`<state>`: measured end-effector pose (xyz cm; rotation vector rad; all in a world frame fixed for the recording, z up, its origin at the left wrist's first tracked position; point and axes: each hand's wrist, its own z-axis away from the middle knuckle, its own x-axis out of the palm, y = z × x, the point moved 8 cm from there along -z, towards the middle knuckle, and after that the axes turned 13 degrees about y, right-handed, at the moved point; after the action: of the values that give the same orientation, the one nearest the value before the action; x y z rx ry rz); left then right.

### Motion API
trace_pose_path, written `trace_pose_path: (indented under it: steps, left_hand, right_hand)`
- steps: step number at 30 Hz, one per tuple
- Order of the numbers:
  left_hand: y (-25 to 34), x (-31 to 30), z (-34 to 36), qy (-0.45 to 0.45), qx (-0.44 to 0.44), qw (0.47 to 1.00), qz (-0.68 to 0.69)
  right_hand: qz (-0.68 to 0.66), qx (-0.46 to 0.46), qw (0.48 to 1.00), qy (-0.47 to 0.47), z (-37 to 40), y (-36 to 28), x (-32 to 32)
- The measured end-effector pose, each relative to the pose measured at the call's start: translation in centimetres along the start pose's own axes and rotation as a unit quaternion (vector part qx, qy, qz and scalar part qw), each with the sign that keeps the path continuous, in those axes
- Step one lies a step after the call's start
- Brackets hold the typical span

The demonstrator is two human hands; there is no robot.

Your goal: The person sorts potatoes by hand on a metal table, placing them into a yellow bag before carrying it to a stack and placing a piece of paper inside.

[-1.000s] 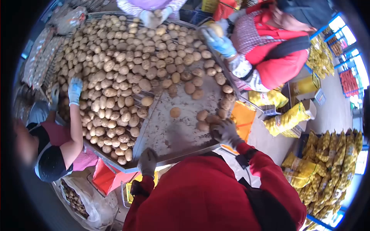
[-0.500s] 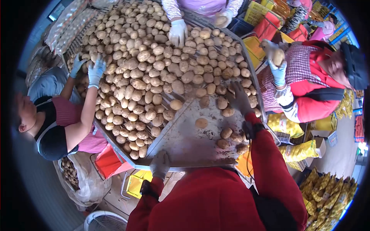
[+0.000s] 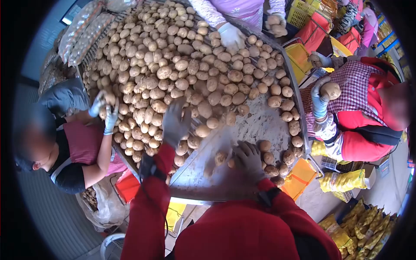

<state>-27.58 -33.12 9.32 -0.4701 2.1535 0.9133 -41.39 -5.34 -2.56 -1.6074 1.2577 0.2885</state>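
Potatoes (image 3: 149, 82) cover most of a metal sorting table (image 3: 195, 182). My left hand (image 3: 175, 123), in a grey glove, reaches over the near side of the pile; it is blurred, and whatever lies under its palm is hidden. On the bare metal to the right, my right hand (image 3: 248, 158), in a dark grey glove, rests with its fingers spread, close to a group of loose potatoes (image 3: 268, 158). Two blurred potatoes lie just left of it.
Gloved co-workers stand at the left, far side and right; the one at right holds a potato (image 3: 331, 90). Below the table's right edge hangs an orange bag (image 3: 300, 175). Yellow net sacks (image 3: 364, 229) stand at lower right.
My left hand has moved from the table's near edge up onto the pile. My right hand has come down and left, onto the bare metal. The co-workers' hands have shifted.
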Motion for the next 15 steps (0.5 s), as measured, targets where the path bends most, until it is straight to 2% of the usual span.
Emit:
trace_pose_path:
  steps: [1,2,3,5,8,11,14,15]
  left_hand:
    - [0.0,1.2,-3.1,0.010,0.003,0.999,-0.042]
    - [-1.4,3.4,-5.8,-0.055,-0.092,0.992,-0.065]
    - [-2.2,5.7,-7.6,-0.186,-0.114,0.974,-0.065]
    - [-3.0,9.9,-9.4,-0.130,0.029,0.974,-0.182]
    - [-4.6,14.2,-9.6,-0.236,0.118,0.899,-0.350]
    - [-4.3,14.3,-10.6,-0.263,0.068,0.910,-0.312]
    - [-3.9,15.2,-8.8,-0.303,0.115,0.901,-0.290]
    - [-3.5,15.7,-7.7,-0.373,0.071,0.888,-0.260]
  right_hand:
    - [0.015,0.017,1.000,0.015,0.9,1.0,-0.2]
    - [0.011,0.031,0.999,0.034,0.7,0.8,-1.1]
    - [0.016,0.037,0.999,0.029,0.8,0.9,-1.1]
    - [0.025,0.043,0.999,0.019,0.7,1.1,-0.6]
    - [0.026,0.087,0.996,0.023,0.1,0.8,-0.2]
    - [0.025,0.079,0.996,0.042,-1.0,-0.5,-1.7]
    - [0.030,0.080,0.996,0.028,-0.7,-0.5,-1.4]
    - [0.034,0.084,0.995,0.030,-0.5,-0.6,-1.4]
